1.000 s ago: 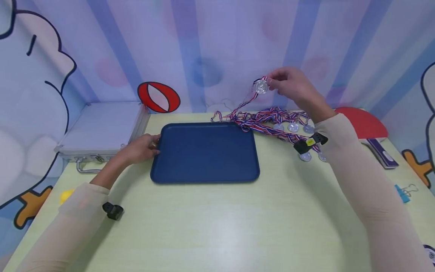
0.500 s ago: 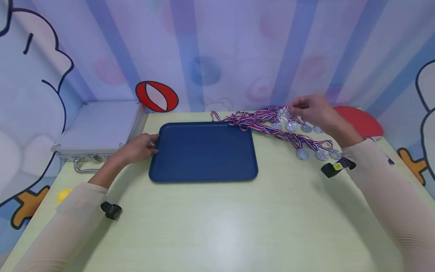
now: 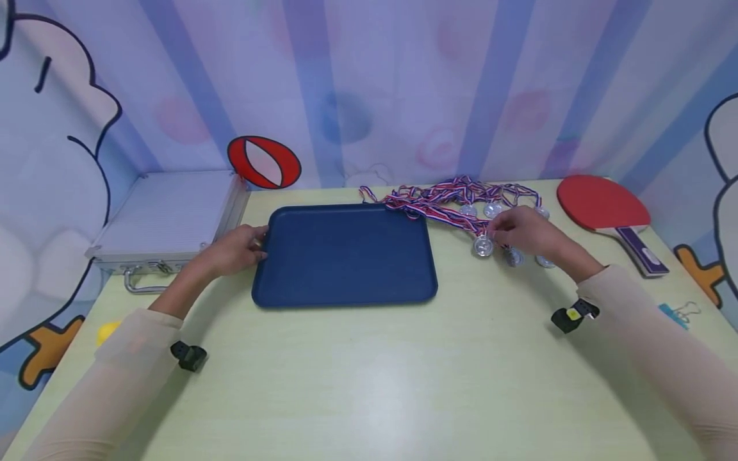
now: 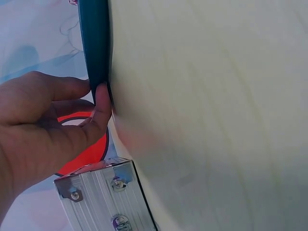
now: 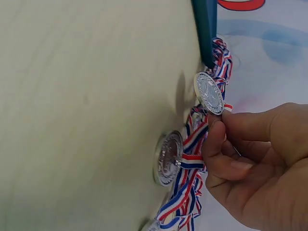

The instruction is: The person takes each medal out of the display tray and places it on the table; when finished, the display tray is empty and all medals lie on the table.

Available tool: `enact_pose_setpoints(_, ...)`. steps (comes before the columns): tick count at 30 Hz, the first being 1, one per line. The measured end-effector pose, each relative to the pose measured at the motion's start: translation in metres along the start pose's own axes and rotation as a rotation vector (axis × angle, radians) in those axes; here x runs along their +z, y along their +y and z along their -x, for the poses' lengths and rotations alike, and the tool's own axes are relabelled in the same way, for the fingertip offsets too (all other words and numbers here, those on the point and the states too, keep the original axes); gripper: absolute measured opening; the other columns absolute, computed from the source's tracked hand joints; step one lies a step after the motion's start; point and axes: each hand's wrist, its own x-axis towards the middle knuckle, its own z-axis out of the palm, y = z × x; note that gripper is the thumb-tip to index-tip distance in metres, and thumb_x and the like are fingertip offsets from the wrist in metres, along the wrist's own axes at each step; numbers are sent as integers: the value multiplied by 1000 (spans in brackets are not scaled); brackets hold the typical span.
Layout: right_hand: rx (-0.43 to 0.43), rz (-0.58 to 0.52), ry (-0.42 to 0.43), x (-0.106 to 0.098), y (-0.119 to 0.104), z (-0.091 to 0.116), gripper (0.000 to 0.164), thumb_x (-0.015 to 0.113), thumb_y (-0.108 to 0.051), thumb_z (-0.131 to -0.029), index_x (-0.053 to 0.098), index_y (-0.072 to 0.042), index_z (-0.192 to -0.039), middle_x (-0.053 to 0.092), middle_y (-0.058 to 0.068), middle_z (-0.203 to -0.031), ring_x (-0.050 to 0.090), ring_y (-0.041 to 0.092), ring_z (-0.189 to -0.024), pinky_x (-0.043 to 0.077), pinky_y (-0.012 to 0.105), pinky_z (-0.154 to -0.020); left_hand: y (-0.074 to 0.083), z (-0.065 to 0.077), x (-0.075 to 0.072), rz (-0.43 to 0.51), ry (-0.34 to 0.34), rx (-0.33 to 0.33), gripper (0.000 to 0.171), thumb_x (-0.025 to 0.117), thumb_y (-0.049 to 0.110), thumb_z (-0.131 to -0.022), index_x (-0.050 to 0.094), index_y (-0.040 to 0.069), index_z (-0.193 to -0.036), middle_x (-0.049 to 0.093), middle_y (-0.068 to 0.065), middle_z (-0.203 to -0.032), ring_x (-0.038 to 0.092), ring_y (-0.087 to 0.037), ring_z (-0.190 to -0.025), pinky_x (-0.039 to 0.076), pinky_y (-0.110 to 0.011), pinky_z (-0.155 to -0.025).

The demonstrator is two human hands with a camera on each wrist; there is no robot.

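A dark blue tray [image 3: 346,256] lies on the table, and my left hand [image 3: 235,250] pinches its left edge between thumb and fingers. Seen from the left wrist, one fingertip [image 4: 102,98] sits on the table side of the tray's rim [image 4: 96,43]. To the right of the tray, my right hand [image 3: 526,232] pinches a silver medal [image 3: 483,246] close to where its ribbon joins. Red, white and blue ribbons [image 3: 444,192] run in a bundle from the tray's back right corner. Another medal [image 5: 168,158] is beside my fingers, and the hand partly covers others.
An aluminium case [image 3: 167,211] stands at the left, with a yellow object [image 3: 107,331] in front of it. A red table tennis bat [image 3: 604,203] lies at the right. Nearer is a blue binder clip [image 3: 677,315]. A patterned cloth backdrop [image 3: 398,89] rises behind the table.
My right hand has brought the medal down from in front of the backdrop, first rightward, then nearer me to the front row of medals. The left hand stays at the tray.
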Motion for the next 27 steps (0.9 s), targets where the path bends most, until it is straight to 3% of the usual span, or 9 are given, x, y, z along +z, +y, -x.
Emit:
enact_pose_setpoints(9,-59,94,58,20,-3,0,14,57,-8,-88,69,1,-87,67,11,-80,52,14,-67,42,26,-60,0,3,3,6,3,2,60,52,3,-91,24,-11,-142,44,-31,-135,56,-38,-111,53,-37,-81)
enact_pose_setpoints(19,16,126,67,30,-7,2,14,58,-8,-88,69,1,-91,67,13,-84,54,19,-72,41,26,-62,-1,4,1,20,-5,0,60,51,3,-91,22,-11,-142,42,-32,-136,55,-38,-112,53,-35,-79)
enact_pose_setpoints(27,0,169,111,28,-16,11,17,60,-9,-87,71,2,-94,69,15,-86,54,19,-69,42,26,-57,-1,5,1,17,-5,-3,60,51,3,-91,22,-11,-142,42,-32,-135,56,-38,-111,53,-36,-80)
